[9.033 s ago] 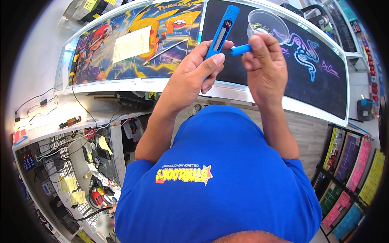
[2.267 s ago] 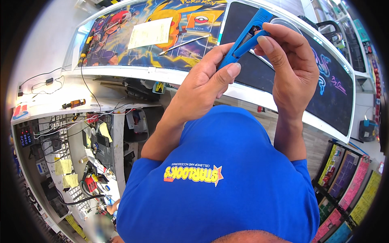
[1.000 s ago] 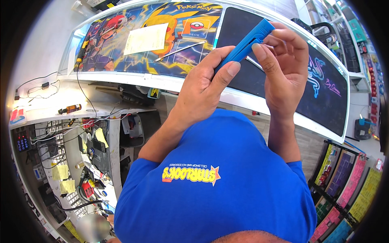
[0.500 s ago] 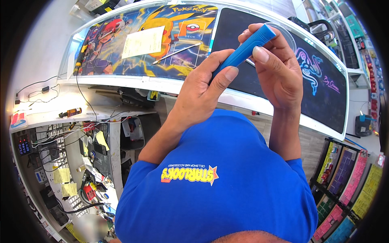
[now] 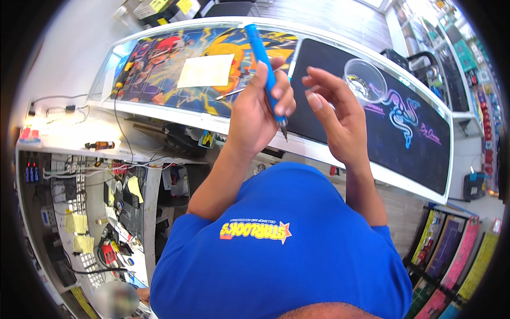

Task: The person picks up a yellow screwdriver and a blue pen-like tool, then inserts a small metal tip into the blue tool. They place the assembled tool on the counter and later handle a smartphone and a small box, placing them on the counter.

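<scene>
My left hand [image 5: 257, 103] is closed around a blue pen-shaped tool [image 5: 260, 50] with a dark, narrow pointed tip. Its thick end points away from me over the printed mat, and the tip sticks out below my fingers, toward my shirt. To the right, my right hand [image 5: 340, 117] is raised with fingers apart and slightly curled, holding nothing. Beyond that hand, a clear round dish [image 5: 365, 69] with small bits inside stands on the black mat. A thin pale stick-like tool [image 5: 227, 95] lies left of my left hand, near a cream paper sheet [image 5: 206, 71].
The white-framed counter carries a colourful printed mat [image 5: 146, 80] and a black mat [image 5: 425, 154]. At the left, a side bench [image 5: 64, 141] holds cables and an amber-and-black screwdriver [image 5: 100, 145]. Lower left are cluttered shelves and part of another person; display racks [image 5: 457, 239] stand right.
My right hand has let go of the blue tool and opened, drawing back toward me. The left hand has swung the tool steeper, bringing its dark tip into view. The clear dish shows more fully.
</scene>
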